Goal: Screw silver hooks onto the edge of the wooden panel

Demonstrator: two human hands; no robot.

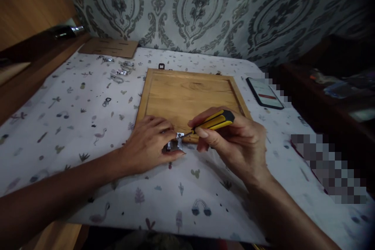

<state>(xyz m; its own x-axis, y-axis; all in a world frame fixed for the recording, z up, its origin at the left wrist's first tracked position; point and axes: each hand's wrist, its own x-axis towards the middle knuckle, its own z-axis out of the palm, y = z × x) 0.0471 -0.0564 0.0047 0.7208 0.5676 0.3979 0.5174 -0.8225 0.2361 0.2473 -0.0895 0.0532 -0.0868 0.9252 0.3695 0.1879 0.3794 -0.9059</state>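
Observation:
A shallow wooden panel with a raised rim (187, 103) lies flat on the patterned tablecloth. At its near edge my left hand (150, 142) is closed, thumb and fingers about a small shiny metal latch (179, 140) that sits against the rim. My right hand (240, 146) grips a yellow-and-black screwdriver (215, 121) by the handle. The screwdriver's shaft slants down to the left, its tip at the latch. Whether the tip sits in a screw is too small to tell. My left fingers hide part of the latch.
Several loose metal latches (121, 72) lie at the back left, near a slotted cardboard sheet (108, 48). A small metal piece (107, 102) rests left of the panel. To the right are a phone (264, 93) and a blurred-out object (328, 170). A patterned wall (187, 11) rises behind.

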